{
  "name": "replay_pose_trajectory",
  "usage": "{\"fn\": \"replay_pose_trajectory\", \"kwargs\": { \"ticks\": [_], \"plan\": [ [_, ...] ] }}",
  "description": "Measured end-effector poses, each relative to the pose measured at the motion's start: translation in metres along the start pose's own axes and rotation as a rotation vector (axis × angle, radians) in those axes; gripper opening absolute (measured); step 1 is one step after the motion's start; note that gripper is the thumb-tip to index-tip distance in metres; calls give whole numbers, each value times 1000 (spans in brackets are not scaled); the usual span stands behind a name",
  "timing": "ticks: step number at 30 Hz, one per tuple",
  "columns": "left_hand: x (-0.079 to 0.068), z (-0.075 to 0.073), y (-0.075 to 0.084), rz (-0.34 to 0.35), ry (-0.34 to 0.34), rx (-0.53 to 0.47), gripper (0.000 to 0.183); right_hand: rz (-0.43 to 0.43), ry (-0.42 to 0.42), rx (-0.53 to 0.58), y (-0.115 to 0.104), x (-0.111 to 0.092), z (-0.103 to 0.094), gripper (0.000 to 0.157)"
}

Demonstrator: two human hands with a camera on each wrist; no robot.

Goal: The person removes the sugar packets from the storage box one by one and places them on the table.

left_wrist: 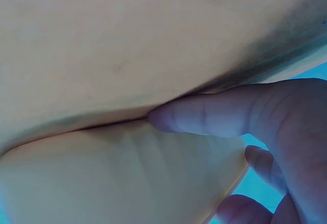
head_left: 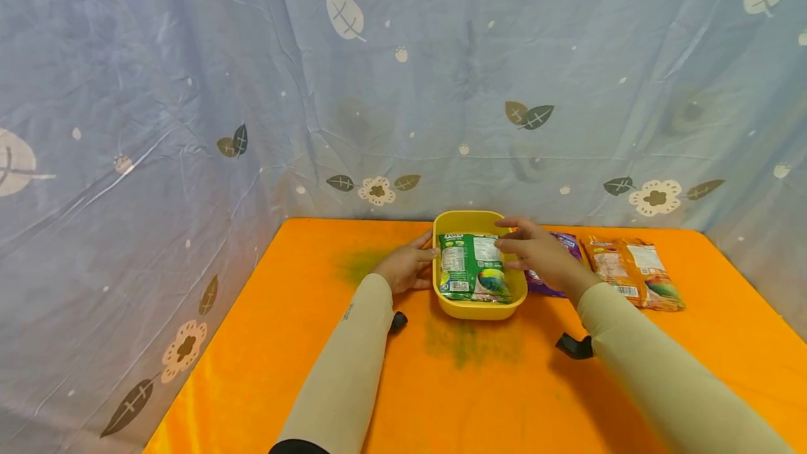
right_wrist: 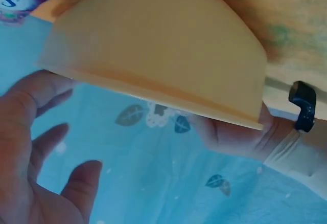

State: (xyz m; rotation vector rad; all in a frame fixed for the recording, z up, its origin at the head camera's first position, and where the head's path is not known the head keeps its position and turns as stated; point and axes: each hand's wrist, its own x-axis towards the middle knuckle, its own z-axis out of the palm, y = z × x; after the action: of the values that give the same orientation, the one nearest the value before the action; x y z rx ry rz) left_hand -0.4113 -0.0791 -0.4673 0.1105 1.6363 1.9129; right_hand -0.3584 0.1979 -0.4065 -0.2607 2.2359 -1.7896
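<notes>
A yellow plastic basin (head_left: 479, 311) stands on the orange table, with a green printed packet (head_left: 471, 268) lying inside. My left hand (head_left: 405, 266) holds the basin's left side, thumb at the rim and the other fingers along the outer wall. In the left wrist view the thumb (left_wrist: 199, 114) presses at the rim of the pale basin wall (left_wrist: 102, 173). Over the basin's right rim is my right hand (head_left: 541, 252), its fingers spread and holding nothing. The right wrist view shows its loose fingers (right_wrist: 46, 93) beside the basin rim (right_wrist: 153, 98).
Right of the basin lies a purple packet (head_left: 547, 286), partly hidden by the right hand. Farther right is an orange packet (head_left: 633, 273). A blue patterned curtain (head_left: 441, 90) hangs behind the table (head_left: 454, 398). Dark straps (head_left: 575, 347) hang at both wrists.
</notes>
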Motion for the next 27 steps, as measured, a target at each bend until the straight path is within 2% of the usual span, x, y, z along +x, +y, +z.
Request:
{"fn": "replay_pose_trajectory", "kwargs": {
  "ticks": [6,8,13,20,27],
  "plan": [
    [-1,-1,0,-9,18,2,62,23,35,-108,1,2,17,70],
    [-1,-1,0,-9,18,10,61,34,64,-184,2,4,22,72],
    [-3,1,1,3,3,14,61,54,138,-296,6,6,37,79],
    [-2,1,1,0,-11,7,64,44,185,-314,12,12,52,84],
    [0,-1,0,-6,1,6,64,75,225,-260,14,18,58,86]
  ]
}}
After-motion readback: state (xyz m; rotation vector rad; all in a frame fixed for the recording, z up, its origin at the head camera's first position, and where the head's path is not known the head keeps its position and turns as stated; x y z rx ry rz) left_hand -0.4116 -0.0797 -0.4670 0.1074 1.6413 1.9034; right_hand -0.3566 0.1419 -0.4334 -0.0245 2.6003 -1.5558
